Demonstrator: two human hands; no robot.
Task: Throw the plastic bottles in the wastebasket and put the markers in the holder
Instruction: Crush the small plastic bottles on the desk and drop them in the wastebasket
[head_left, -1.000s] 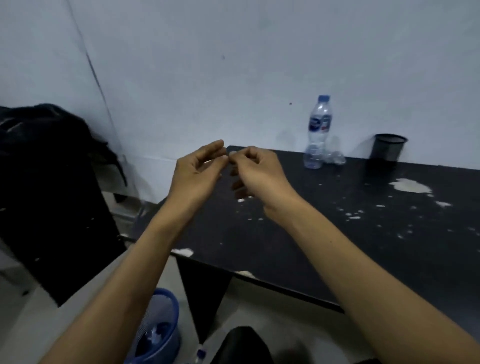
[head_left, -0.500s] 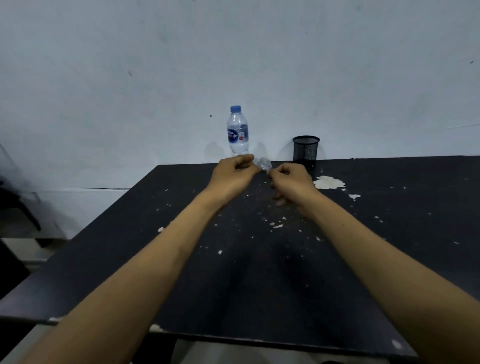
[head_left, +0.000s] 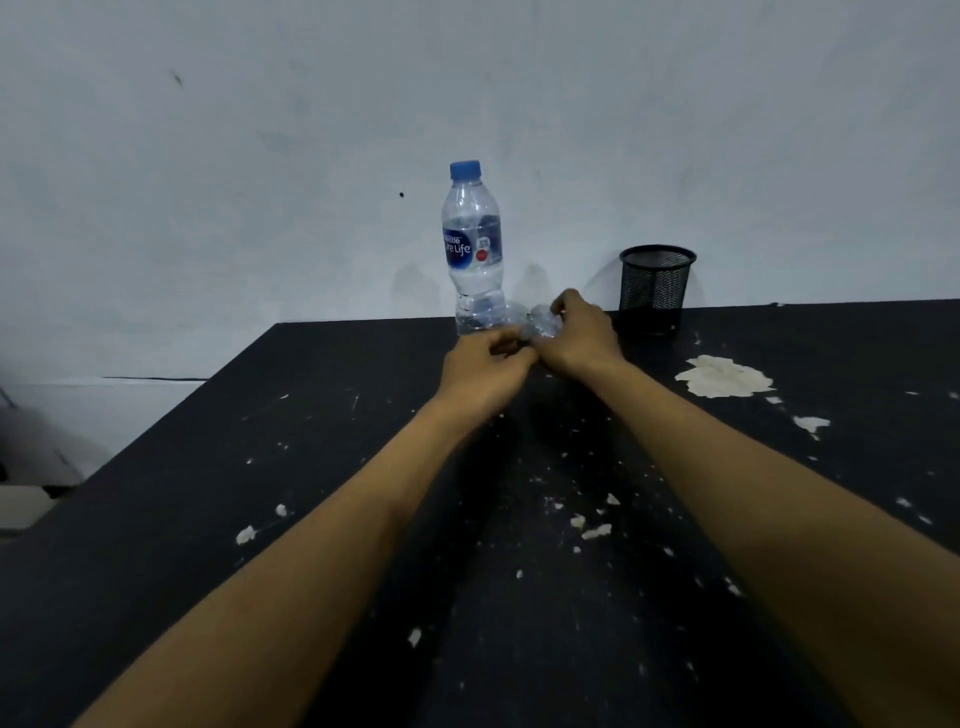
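A clear plastic bottle with a blue cap and blue label stands upright at the far edge of the black table, against the wall. Beside its base lies a crumpled clear plastic bottle. My right hand closes over that crumpled bottle. My left hand is curled just left of it, fingers touching the plastic's near end. A black mesh holder stands to the right of my hands, apart from them. No markers and no wastebasket are in view.
The tabletop is scratched, with a large patch of peeled paint and many small white flakes. A pale wall rises right behind the table. The table's left edge drops to the floor.
My view swung from the table's left corner and the blue basket on the floor to face the wall. Both hands reached forward to the crumpled bottle beside the upright one.
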